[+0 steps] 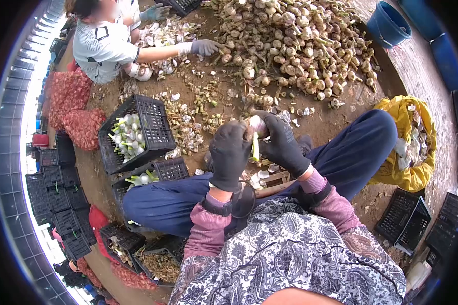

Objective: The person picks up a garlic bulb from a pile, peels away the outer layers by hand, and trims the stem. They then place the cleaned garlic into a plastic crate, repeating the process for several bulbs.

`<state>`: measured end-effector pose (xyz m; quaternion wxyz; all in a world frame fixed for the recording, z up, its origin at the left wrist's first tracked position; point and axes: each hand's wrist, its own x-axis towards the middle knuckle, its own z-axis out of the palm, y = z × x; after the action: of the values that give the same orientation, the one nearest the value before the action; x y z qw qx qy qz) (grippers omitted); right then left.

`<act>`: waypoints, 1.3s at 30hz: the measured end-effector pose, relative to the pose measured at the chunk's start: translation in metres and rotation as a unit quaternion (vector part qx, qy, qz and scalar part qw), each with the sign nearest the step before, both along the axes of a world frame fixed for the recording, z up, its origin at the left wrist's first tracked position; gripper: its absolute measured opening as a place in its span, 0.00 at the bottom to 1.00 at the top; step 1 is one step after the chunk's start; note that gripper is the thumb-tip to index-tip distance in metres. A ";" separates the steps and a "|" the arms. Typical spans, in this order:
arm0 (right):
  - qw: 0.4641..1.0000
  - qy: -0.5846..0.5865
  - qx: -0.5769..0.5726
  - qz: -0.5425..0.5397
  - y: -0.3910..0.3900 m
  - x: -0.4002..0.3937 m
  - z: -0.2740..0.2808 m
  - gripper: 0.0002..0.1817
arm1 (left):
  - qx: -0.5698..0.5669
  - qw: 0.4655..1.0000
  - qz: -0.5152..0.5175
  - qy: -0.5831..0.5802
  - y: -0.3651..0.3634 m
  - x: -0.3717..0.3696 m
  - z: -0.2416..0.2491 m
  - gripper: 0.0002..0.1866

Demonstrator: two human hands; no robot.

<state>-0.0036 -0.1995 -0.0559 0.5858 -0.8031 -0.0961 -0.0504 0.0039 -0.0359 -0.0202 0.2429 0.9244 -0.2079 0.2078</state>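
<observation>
A garlic bulb [257,125] with pale purple-white skin and a cut green stem [255,149] pointing down is held between my two hands, above my crossed legs. My left hand [228,151], in a dark glove, closes on the bulb's left side, near some brownish outer skin. From the right, the gloved fingers of my right hand [281,144] curl round the same bulb. My palms face away, so some fingertips are hidden. Below the hands lie loose white skins [262,174] and a wooden piece [275,181].
A large heap of garlic [295,40] lies ahead. To the left, a black crate [155,119] holds trimmed bulbs, near red mesh sacks [81,129]. A yellow sack [422,175] of skins and a blue bucket [388,25] are right. A co-worker's gloved hand [205,47] touches the heap.
</observation>
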 end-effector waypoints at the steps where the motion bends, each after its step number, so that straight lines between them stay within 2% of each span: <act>1: 0.999 0.029 0.020 0.008 -0.002 -0.001 0.003 0.31 | -0.096 0.993 0.004 0.074 0.002 0.002 -0.005 0.09; 3: 0.994 0.086 0.059 0.026 -0.004 -0.002 0.007 0.32 | -0.283 0.935 0.012 0.216 0.011 0.006 -0.023 0.07; 4: 0.985 0.087 0.149 0.012 -0.005 -0.001 0.000 0.32 | -0.390 0.883 0.029 0.261 0.013 0.006 -0.029 0.05; 6: 0.942 0.086 0.323 -0.014 -0.005 0.008 -0.002 0.32 | -0.583 0.738 0.061 0.336 0.018 0.003 -0.039 0.01; 7: 0.961 0.052 0.273 0.000 -0.015 0.008 0.000 0.31 | -0.609 0.684 0.051 0.398 0.022 0.002 -0.042 0.05; 10: 0.885 0.134 0.445 0.008 -0.012 0.012 0.007 0.29 | -0.469 0.808 0.010 0.356 0.015 0.002 -0.044 0.09; 11: 0.898 0.117 0.424 0.010 -0.007 0.014 0.003 0.33 | -0.465 0.838 0.032 0.285 0.003 0.002 -0.033 0.10; 14: 0.965 0.094 0.244 -0.023 -0.006 0.010 -0.030 0.37 | -0.389 0.900 0.018 0.196 -0.003 0.007 -0.019 0.12; 15: 0.970 0.062 0.235 -0.021 -0.003 0.007 -0.008 0.38 | -0.368 0.914 0.002 0.171 -0.011 0.005 -0.004 0.10; 18: 0.980 0.016 0.194 -0.027 0.002 0.008 -0.005 0.36 | -0.189 0.979 -0.036 0.067 -0.012 0.011 0.004 0.10; 21: 0.992 0.046 0.119 -0.024 -0.005 0.003 0.007 0.35 | -0.131 0.990 -0.033 0.035 -0.010 0.012 -0.005 0.10; 24: 0.995 -0.014 0.089 -0.040 -0.003 0.004 0.000 0.35 | -0.062 0.997 -0.038 0.002 -0.008 0.016 -0.002 0.09; 25: 0.995 -0.015 0.088 -0.035 -0.004 0.004 -0.002 0.35 | -0.042 0.998 -0.041 -0.007 -0.009 0.018 -0.001 0.09; 28: 0.994 0.011 0.105 -0.006 -0.006 0.004 -0.004 0.35 | -0.163 0.980 -0.019 0.111 -0.007 0.019 -0.006 0.07; 29: 0.992 0.038 0.124 0.012 -0.007 0.003 -0.003 0.36 | -0.245 0.956 -0.004 0.160 -0.007 0.020 -0.010 0.05; 30: 0.987 0.066 0.142 0.029 -0.008 0.003 -0.002 0.36 | -0.325 0.923 0.009 0.208 -0.006 0.021 -0.015 0.03; 31: 0.962 0.087 0.254 0.042 -0.007 0.003 -0.006 0.36 | -0.401 0.880 0.023 0.254 -0.005 0.022 -0.021 0.02; 33: 0.873 0.127 0.466 0.067 -0.001 0.005 -0.014 0.35 | -0.488 0.824 0.021 0.288 0.004 0.024 -0.035 0.02; 34: 0.885 0.109 0.449 0.056 -0.001 0.006 -0.014 0.34 | -0.529 0.792 0.019 0.304 0.010 0.024 -0.042 0.02; 35: 0.897 0.090 0.431 0.045 -0.002 0.009 -0.011 0.33 | -0.592 0.721 0.014 0.359 0.012 0.020 -0.040 0.02; 37: 0.911 0.077 0.403 0.049 -0.007 0.008 -0.002 0.30 | -0.556 0.731 0.003 0.396 0.005 0.014 -0.039 0.02; 39: 0.870 0.144 0.469 0.037 -0.010 0.007 -0.007 0.30 | -0.533 0.726 0.010 0.434 0.001 0.011 -0.031 0.01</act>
<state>0.0031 -0.2099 -0.0632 0.9026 -0.4277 -0.0054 0.0489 0.0149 -0.0350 -0.0514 0.7576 0.6338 0.0745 -0.1372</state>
